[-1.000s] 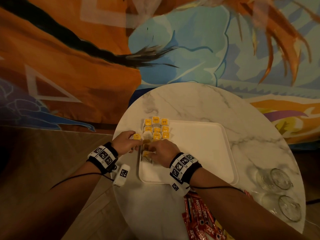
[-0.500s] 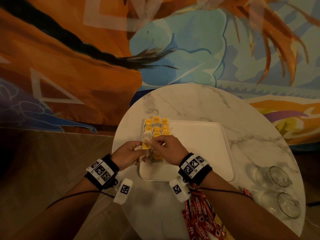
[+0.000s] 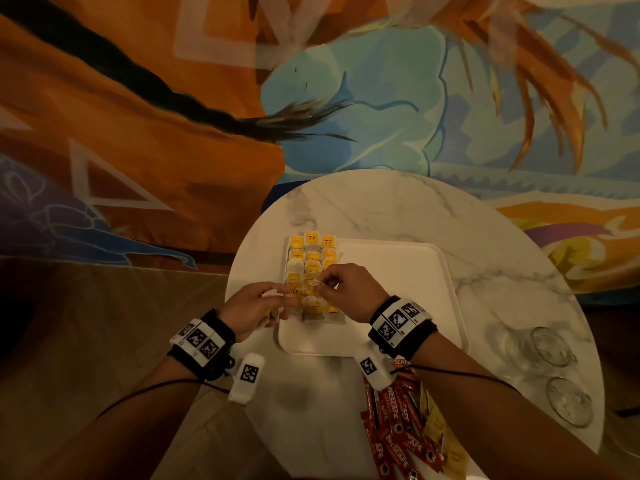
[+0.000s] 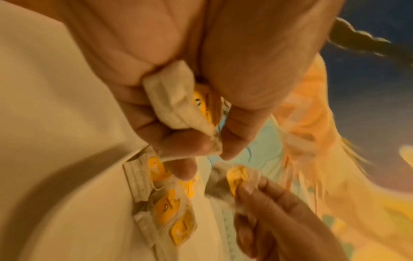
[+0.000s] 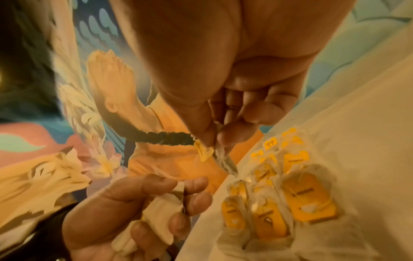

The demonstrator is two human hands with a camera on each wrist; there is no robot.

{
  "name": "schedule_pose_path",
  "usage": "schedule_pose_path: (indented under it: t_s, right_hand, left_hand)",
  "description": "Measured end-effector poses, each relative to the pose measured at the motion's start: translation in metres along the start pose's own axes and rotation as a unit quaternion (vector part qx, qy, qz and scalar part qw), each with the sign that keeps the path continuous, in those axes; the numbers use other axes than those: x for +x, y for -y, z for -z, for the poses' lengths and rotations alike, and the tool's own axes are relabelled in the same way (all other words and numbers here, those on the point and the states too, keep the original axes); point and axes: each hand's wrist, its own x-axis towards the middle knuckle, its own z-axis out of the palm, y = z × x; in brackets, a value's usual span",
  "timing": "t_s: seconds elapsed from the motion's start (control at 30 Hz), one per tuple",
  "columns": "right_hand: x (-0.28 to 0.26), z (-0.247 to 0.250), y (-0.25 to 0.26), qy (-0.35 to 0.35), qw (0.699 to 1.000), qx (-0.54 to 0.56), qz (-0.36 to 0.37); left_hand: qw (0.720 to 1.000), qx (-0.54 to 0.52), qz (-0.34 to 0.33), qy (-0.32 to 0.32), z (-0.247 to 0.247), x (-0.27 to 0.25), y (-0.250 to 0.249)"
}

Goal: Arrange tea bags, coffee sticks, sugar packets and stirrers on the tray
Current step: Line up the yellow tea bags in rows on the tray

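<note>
A white tray (image 3: 398,289) lies on the round marble table (image 3: 381,209). Several tea bags (image 3: 313,252) with yellow tags lie in rows along the tray's left side. My left hand (image 3: 258,306) grips a small bunch of tea bags (image 4: 178,106) at the tray's left edge. My right hand (image 3: 346,289) hovers over the rows and pinches one tea bag (image 5: 221,155) by its top, its yellow tag (image 5: 203,152) dangling beside it. The two hands are close together, fingertips almost meeting.
Red Nescafe coffee sticks (image 3: 398,420) lie in a heap at the table's near edge, under my right forearm. Two clear glasses (image 3: 550,348) stand at the right rim. The tray's right half is bare. A painted wall rises behind the table.
My right hand has lifted off the lower rows and now pinches a single tea bag above them. My left hand has slid back toward the tray's near-left edge with its bunch.
</note>
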Motion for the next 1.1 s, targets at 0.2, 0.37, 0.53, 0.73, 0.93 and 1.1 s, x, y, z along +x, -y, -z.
schedule_pose_path:
  t_s: [0.2, 0.37, 0.53, 0.73, 0.93, 1.1]
  right_hand:
    - [-0.001, -0.007, 0.015, 0.146, 0.981, -0.122, 0.044]
    - [0.004, -0.024, 0.029, 0.233, 0.963, -0.121, 0.066]
    - [0.018, -0.038, 0.025, 0.214, 0.958, -0.19, 0.029]
    - [0.022, -0.044, 0.018, 0.17, 0.959, -0.227, 0.015]
    - [0.019, -0.045, 0.015, 0.152, 0.963, -0.224, 0.012]
    - [0.016, -0.042, 0.015, 0.169, 0.965, -0.199, 0.027]
  left_hand:
    - [0.98, -0.181, 0.065, -0.044, 0.018, -0.001, 0.009]
    - [0.976, -0.197, 0.074, -0.052, 0.026, -0.002, 0.018]
    - [0.977, -0.202, 0.063, -0.037, 0.025, -0.005, 0.019]
    - [0.975, -0.212, 0.062, -0.03, 0.021, -0.008, 0.019]
    - [0.973, -0.216, 0.063, -0.044, 0.018, -0.008, 0.018]
    - [0.971, -0.22, 0.052, -0.074, 0.017, -0.009, 0.017]
